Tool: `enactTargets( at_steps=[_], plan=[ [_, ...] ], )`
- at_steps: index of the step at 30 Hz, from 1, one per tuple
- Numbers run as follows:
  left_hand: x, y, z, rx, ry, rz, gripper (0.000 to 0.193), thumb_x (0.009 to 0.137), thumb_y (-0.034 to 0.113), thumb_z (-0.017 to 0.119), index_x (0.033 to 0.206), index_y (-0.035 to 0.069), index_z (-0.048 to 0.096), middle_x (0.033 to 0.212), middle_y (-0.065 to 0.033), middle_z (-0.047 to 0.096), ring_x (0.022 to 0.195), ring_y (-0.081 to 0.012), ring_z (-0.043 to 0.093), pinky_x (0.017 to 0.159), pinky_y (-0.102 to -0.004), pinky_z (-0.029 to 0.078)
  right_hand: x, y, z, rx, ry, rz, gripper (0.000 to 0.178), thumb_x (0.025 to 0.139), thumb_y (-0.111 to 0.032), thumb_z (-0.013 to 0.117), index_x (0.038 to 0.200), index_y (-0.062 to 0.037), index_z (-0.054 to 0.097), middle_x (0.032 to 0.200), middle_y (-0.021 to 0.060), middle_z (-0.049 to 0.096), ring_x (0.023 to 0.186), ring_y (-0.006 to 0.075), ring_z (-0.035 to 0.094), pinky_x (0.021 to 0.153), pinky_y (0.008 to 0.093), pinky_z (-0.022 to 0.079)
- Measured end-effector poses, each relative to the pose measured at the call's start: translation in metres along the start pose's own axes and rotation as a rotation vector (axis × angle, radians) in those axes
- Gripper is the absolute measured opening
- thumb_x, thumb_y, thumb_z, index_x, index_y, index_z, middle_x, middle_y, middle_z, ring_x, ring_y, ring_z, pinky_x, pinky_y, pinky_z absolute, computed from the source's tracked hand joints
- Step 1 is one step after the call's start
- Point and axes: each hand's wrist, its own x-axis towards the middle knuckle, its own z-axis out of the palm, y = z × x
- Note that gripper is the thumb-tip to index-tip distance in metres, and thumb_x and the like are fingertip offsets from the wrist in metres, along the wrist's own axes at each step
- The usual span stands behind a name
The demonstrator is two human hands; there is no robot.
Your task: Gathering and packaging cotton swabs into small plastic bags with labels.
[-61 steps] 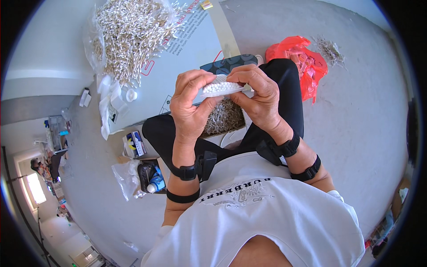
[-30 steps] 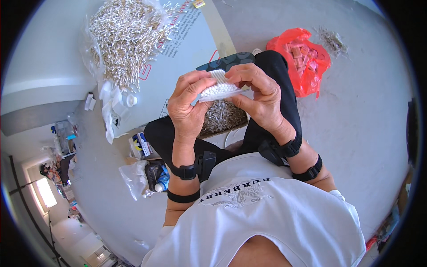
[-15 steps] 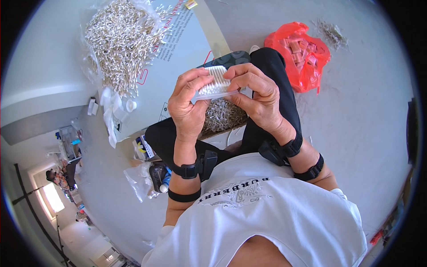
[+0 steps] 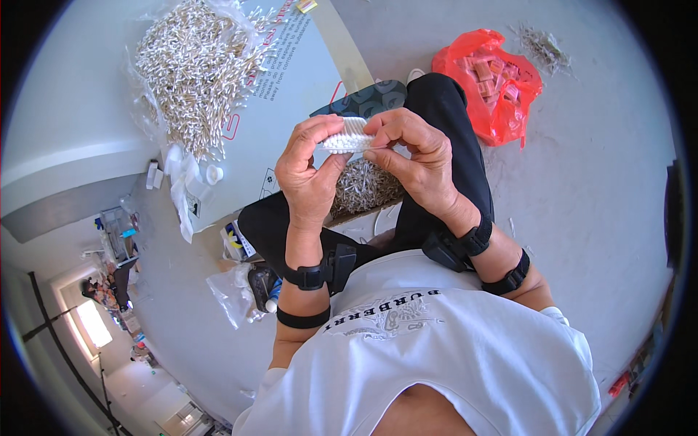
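A small pack of white-tipped cotton swabs [image 4: 347, 142] is held level above my lap. My left hand [image 4: 309, 167] pinches its left end between thumb and fingers. At the right end, my right hand [image 4: 420, 156] is closed on it with thumb and bent fingers. The swab heads face me in a dense row, and a thin clear plastic edge shows along the pack. Just below the hands, a box of loose cotton swabs [image 4: 366, 187] rests between my legs, partly covered by the hands.
A large heap of loose swabs [image 4: 193, 80] spills from a clear bag on the printed board [image 4: 291, 109] at the far left. A red plastic bag [image 4: 520, 109] of pinkish packets stands right of my knee. Scraps [image 4: 542, 49] lie beyond it. A clear bag [image 4: 231, 291] lies on the floor at left.
The pack has tilted, so its swab heads now face me more and its clear lower flap shows less. Both hands keep hold, and the right thumb has shifted slightly left.
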Motion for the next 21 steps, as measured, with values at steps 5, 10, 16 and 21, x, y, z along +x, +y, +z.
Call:
enactTargets(
  at_steps=[5, 10, 16, 21],
  plan=[
    [-0.0015, -0.0023, 0.0008, 0.009, 0.004, -0.014, 0.038, 0.068, -0.012, 0.074, 0.103, 0.002, 0.068, 0.107, -0.0099, 0.067, 0.101, -0.0197, 0.064, 0.087, -0.0296, 0.051, 0.0002, 0.0005, -0.0002, -0.026, 0.005, 0.019, 0.014, 0.077, 0.004, 0.073, 0.083, -0.0020, 0.063, 0.097, 0.0059, 0.064, 0.087, 0.0108, 0.056, 0.076, 0.0250, 0.045],
    [-0.0042, -0.0051, 0.0017, 0.013, 0.017, -0.050, 0.035, 0.070, -0.010, 0.074, 0.103, 0.003, 0.069, 0.103, -0.0083, 0.068, 0.096, -0.0168, 0.064, 0.083, -0.0272, 0.050, 0.0005, 0.0067, 0.0008, 0.014, 0.035, -0.018, 0.012, 0.079, 0.005, 0.072, 0.085, -0.0003, 0.062, 0.094, 0.0064, 0.063, 0.078, 0.0090, 0.059, 0.069, 0.0236, 0.051],
    [-0.0054, -0.0058, 0.0013, 0.014, 0.019, -0.075, 0.032, 0.073, -0.006, 0.076, 0.102, 0.004, 0.070, 0.098, -0.0045, 0.068, 0.084, -0.0107, 0.060, 0.071, -0.0230, 0.048, -0.0007, 0.0021, -0.0011, -0.072, 0.024, -0.032, 0.013, 0.079, 0.005, 0.072, 0.086, -0.0010, 0.064, 0.096, 0.0076, 0.066, 0.083, 0.0118, 0.059, 0.073, 0.0237, 0.047],
    [-0.0066, -0.0045, 0.0011, 0.050, 0.022, -0.119, 0.032, 0.074, -0.003, 0.077, 0.104, 0.005, 0.070, 0.091, -0.0020, 0.068, 0.078, -0.0075, 0.058, 0.065, -0.0212, 0.046, -0.0021, 0.0005, -0.0024, -0.199, 0.024, -0.106, 0.013, 0.079, 0.006, 0.071, 0.088, -0.0016, 0.065, 0.098, 0.0097, 0.067, 0.084, 0.0154, 0.062, 0.072, 0.0247, 0.049]
  ],
)
